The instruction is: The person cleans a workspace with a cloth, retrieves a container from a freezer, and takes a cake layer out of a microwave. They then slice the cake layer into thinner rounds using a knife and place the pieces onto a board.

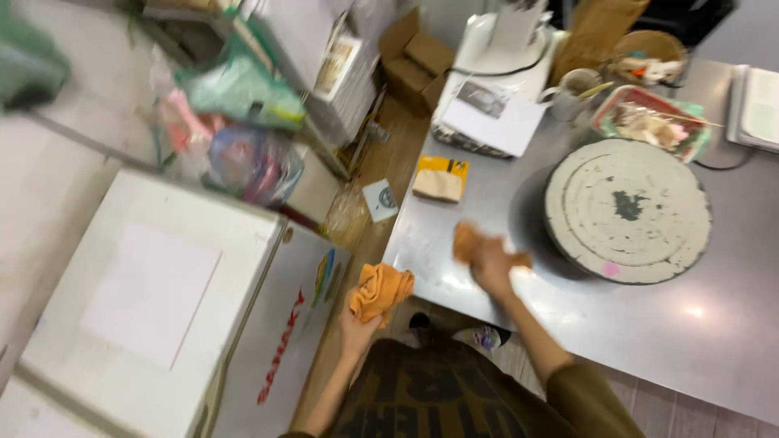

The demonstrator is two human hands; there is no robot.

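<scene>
Fingers of the left hand [357, 318] are clenching a crumpled orange cloth [381, 290] off the grey metal tabletop [649, 341] edge; the right hand [489, 264] is pressing a blurred brown rag [471, 242] onto it, grip closed, beside a round white-crusted turntable [627, 209].

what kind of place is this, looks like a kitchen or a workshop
Probably a small cake or craft workroom: a worn round turntable sits on a steel table, with a cup of tools behind. The right hand wipes the table with a cloth; the left hand holds an orange cloth.
</scene>
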